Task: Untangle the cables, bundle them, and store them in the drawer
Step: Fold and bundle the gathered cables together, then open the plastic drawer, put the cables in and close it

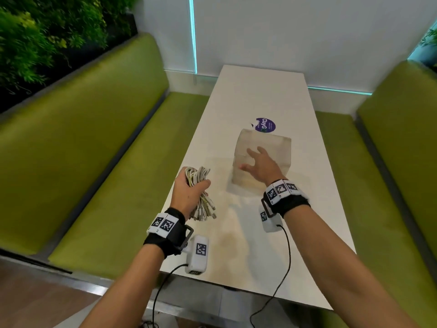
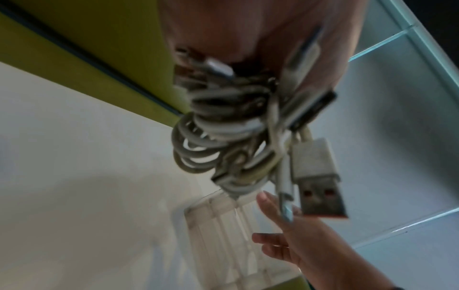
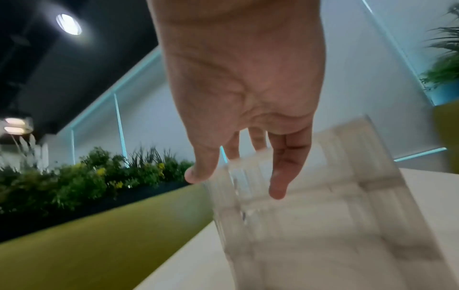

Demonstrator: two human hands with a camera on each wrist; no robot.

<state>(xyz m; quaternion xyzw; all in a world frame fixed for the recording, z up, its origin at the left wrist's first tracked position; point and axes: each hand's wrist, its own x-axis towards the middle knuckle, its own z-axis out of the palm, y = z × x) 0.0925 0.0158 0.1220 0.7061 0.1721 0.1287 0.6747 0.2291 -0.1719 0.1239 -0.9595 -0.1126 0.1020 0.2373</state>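
My left hand (image 1: 189,189) grips a bundle of white cables (image 1: 201,183) above the table's left edge. In the left wrist view the coiled cable bundle (image 2: 223,141) hangs from the palm, with a USB plug (image 2: 320,194) dangling from it. A translucent plastic drawer unit (image 1: 276,147) stands mid-table. My right hand (image 1: 259,162) hovers in front of it with fingers spread and straight, holding nothing. In the right wrist view the fingers (image 3: 285,162) point down at the drawer unit (image 3: 323,206); whether they touch it is blurred.
The white table (image 1: 260,91) carries a purple round sticker (image 1: 264,125) behind the drawer unit. Green benches (image 1: 94,150) run along both sides. Plants (image 1: 35,39) stand behind the left bench. Wrist camera cables hang off the table's near edge.
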